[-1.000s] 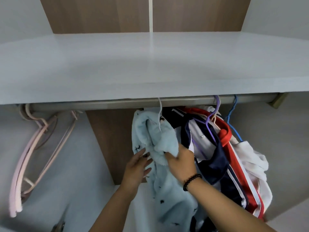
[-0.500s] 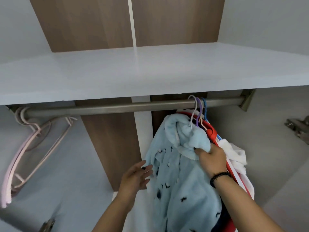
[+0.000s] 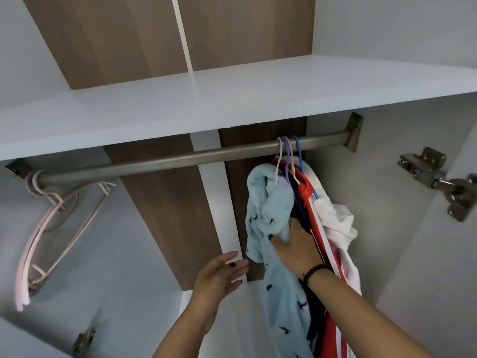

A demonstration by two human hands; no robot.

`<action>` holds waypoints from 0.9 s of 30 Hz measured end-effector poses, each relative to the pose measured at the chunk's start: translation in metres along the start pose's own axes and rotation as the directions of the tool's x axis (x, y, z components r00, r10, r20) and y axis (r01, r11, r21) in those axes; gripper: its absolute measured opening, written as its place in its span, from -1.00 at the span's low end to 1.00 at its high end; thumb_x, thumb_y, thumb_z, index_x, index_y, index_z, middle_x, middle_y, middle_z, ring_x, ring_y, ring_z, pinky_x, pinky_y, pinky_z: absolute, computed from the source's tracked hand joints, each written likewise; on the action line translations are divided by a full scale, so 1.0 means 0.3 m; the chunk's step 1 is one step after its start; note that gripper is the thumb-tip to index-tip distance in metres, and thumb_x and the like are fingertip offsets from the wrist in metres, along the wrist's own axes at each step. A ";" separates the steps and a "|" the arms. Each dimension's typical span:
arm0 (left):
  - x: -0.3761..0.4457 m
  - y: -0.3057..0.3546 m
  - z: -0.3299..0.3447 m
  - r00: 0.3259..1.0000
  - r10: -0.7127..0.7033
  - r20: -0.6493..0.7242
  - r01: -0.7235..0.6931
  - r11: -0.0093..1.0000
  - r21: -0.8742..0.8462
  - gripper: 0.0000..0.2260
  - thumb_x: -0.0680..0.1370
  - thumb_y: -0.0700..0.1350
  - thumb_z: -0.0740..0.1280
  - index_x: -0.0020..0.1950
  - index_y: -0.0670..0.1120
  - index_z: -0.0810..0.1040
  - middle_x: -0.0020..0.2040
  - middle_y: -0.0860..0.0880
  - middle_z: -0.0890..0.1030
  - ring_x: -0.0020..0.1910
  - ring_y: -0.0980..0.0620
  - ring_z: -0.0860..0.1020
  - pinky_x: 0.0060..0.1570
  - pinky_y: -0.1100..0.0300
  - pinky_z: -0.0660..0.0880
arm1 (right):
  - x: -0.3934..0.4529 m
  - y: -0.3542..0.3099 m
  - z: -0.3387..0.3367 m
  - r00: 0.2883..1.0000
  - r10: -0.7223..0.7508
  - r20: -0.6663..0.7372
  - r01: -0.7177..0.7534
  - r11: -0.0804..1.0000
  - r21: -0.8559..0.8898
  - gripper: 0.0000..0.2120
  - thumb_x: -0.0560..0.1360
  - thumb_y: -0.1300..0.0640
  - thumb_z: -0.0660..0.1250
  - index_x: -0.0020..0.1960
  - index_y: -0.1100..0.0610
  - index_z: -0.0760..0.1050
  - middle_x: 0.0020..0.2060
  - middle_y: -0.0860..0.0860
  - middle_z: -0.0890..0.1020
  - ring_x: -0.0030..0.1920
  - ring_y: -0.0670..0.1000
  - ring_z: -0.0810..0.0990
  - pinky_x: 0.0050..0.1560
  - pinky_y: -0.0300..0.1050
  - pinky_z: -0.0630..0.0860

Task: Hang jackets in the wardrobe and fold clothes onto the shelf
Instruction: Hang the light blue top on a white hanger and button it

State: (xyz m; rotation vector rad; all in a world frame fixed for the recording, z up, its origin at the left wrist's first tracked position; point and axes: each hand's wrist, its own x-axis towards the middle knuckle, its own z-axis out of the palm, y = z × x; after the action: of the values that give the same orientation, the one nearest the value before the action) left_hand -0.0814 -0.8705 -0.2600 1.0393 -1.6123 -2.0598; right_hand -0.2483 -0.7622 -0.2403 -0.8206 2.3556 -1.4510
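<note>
Jackets (image 3: 320,228) hang bunched at the rail's (image 3: 180,160) right end. The right hand's (image 3: 296,244) fingers (image 3: 277,237) grip the blue jacket (image 3: 273,254), nearest them, at its collar. Just left, the left hand (image 3: 219,276) hovers with fingers (image 3: 233,266) spread, touching nothing. Pink hangers (image 3: 46,228) hang far left.

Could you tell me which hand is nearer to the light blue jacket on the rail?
The right hand grips the light blue jacket near its collar; the left hand is open just left of it, apart.
</note>
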 end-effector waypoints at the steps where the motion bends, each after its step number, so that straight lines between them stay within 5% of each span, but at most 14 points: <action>1: -0.012 0.000 -0.007 1.000 0.005 0.002 -0.005 1.000 0.005 -0.76 0.64 -0.24 0.17 0.23 -0.09 0.55 0.06 -0.08 0.70 0.07 -0.01 0.66 -0.01 0.14 0.54 | -0.036 0.018 -0.002 1.000 -0.007 -0.003 0.007 1.000 -0.004 -0.81 0.52 0.13 0.31 0.11 0.06 0.39 -0.15 -0.16 0.52 -0.19 -0.24 0.50 -0.34 -0.48 0.34; 9: -0.194 -0.060 -0.062 0.999 -0.004 0.041 0.003 0.999 0.040 -0.76 0.63 -0.26 0.19 0.21 -0.09 0.57 0.03 -0.07 0.71 0.06 0.00 0.67 0.04 0.09 0.55 | -0.390 0.093 0.027 0.998 -0.005 -0.063 0.009 0.998 0.066 -0.85 0.51 0.22 0.34 0.01 0.00 0.51 -0.06 -0.15 0.57 -0.02 -0.16 0.54 -0.04 -0.38 0.45; 13: -0.350 -0.123 -0.115 0.995 0.008 0.095 -0.022 0.990 0.139 -0.77 0.64 -0.24 0.18 0.20 -0.06 0.55 0.02 -0.02 0.71 0.06 0.05 0.67 0.09 0.10 0.53 | -0.601 0.082 0.029 0.994 0.031 -0.106 -0.026 0.998 0.048 -0.74 0.49 0.24 0.33 0.01 -0.12 0.48 -0.08 -0.35 0.48 -0.04 -0.35 0.48 -0.12 -0.54 0.36; 17: -0.534 -0.201 -0.176 0.990 -0.008 0.140 -0.018 0.983 0.182 -0.77 0.64 -0.25 0.18 0.18 -0.06 0.57 -0.01 -0.01 0.72 0.04 0.06 0.67 0.13 0.10 0.53 | -0.855 0.090 0.053 0.971 0.172 -0.166 -0.159 0.983 0.087 -0.73 0.49 0.26 0.33 0.14 0.01 0.52 0.03 -0.16 0.55 0.06 -0.16 0.53 0.05 -0.27 0.48; 24: -0.826 -0.374 -0.214 0.975 -0.085 0.204 0.016 0.948 0.319 -0.82 0.56 -0.22 0.30 0.10 0.00 0.58 -0.06 0.07 0.72 -0.05 0.16 0.67 -0.03 0.27 0.54 | -1.321 0.157 0.042 0.932 0.339 -0.128 -0.341 0.940 0.001 -0.79 0.50 0.21 0.35 0.12 0.03 0.51 0.07 -0.10 0.55 -0.04 -0.18 0.53 -0.17 -0.49 0.34; 27: -0.903 -0.438 -0.219 0.967 -0.073 0.245 -0.064 0.857 0.511 -0.83 0.56 -0.15 0.33 0.07 0.10 0.58 -0.05 0.13 0.70 -0.05 0.18 0.65 -0.15 0.41 0.49 | -1.448 0.167 0.015 0.916 0.378 -0.135 -0.386 0.921 -0.042 -0.80 0.50 0.19 0.34 0.11 0.02 0.51 0.06 -0.11 0.56 -0.06 -0.21 0.53 -0.17 -0.49 0.33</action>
State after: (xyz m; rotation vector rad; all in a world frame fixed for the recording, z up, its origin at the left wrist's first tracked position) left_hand 0.1732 -0.7006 -0.2964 0.9520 -2.3899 -1.8600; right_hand 0.0886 -0.4946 -0.3191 -0.2601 2.4874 -1.2929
